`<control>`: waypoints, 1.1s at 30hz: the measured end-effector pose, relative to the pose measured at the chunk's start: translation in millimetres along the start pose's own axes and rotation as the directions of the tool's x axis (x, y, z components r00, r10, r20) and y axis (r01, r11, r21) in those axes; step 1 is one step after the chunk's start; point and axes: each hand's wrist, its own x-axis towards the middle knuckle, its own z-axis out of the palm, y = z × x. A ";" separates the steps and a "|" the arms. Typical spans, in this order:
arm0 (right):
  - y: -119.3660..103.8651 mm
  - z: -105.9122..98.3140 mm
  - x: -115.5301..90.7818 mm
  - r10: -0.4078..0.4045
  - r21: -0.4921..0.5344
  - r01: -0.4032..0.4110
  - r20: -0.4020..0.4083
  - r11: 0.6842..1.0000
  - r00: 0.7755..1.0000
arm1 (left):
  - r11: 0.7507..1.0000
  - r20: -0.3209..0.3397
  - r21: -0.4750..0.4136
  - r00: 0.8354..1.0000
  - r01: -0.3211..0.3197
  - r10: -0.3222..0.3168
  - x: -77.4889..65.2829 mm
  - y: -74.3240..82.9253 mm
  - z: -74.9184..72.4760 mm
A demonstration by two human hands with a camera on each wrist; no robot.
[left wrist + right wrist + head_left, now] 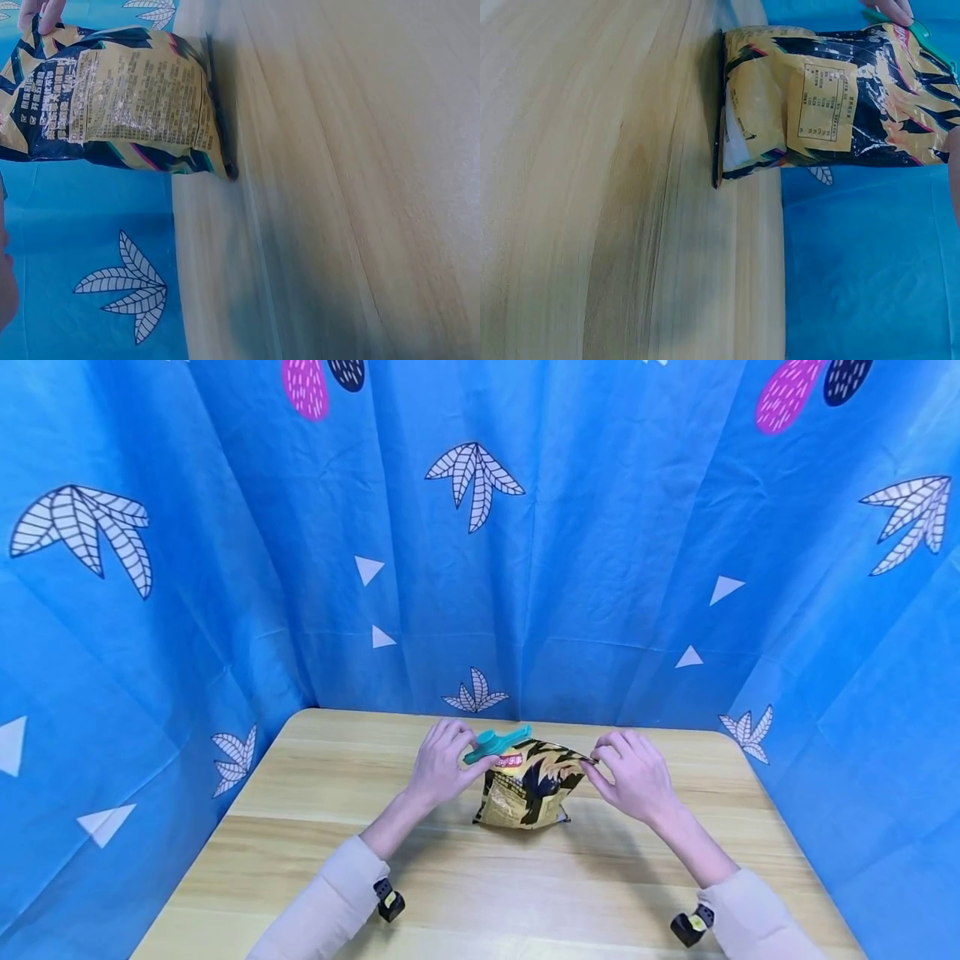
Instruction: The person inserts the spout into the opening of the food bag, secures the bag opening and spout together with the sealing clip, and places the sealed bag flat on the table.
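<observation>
A gold-and-black chip bag point(517, 802) stands upright on the table, its bottom edge on the wood. My left hand point(441, 762) pinches a teal bag clip point(491, 743) at the bag's top left corner, thumb in front and fingers behind. The clip slants along the top edge, and its long arm points to the right. At the opposite top corner, my right hand point(632, 774) pinches the bag's edge between thumb and fingers. Printed text covers the bag point(142, 97) in the left wrist view. The right wrist view shows part of the clip point(921, 31) beside left-hand fingers.
The light wooden table point(315, 835) has rounded far corners. Blue curtains point(600, 568) with leaf prints hang behind it and along both sides. A small black camera sits on the left wrist point(389, 900) and another on the right wrist point(692, 927).
</observation>
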 end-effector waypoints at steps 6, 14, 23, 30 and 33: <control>-5.5 -1.7 0.2 -0.013 0.005 0.013 -0.018 1.000 1.000 | 1.000 -0.016 0.012 1.000 -0.019 0.020 -4.0 2.8 -3.9; -11.5 -5.0 -0.1 -0.021 0.010 0.021 -0.024 1.000 0.999 | 0.999 -0.039 0.019 0.999 -0.025 0.026 -10.1 7.1 -8.9; -15.7 -6.4 0.7 -0.027 0.015 0.028 -0.047 0.999 0.999 | 1.000 -0.033 0.014 0.999 -0.012 0.012 -15.4 9.8 -10.7; -14.2 -4.0 -2.3 -0.005 0.017 0.005 -0.007 1.000 1.000 | 1.000 -0.035 -0.005 0.999 0.006 -0.006 -17.4 9.8 -9.0; -12.9 -2.6 -4.5 0.037 0.017 -0.038 0.047 0.999 0.998 | 1.000 -0.024 -0.013 0.999 0.020 -0.021 -17.7 8.7 -6.8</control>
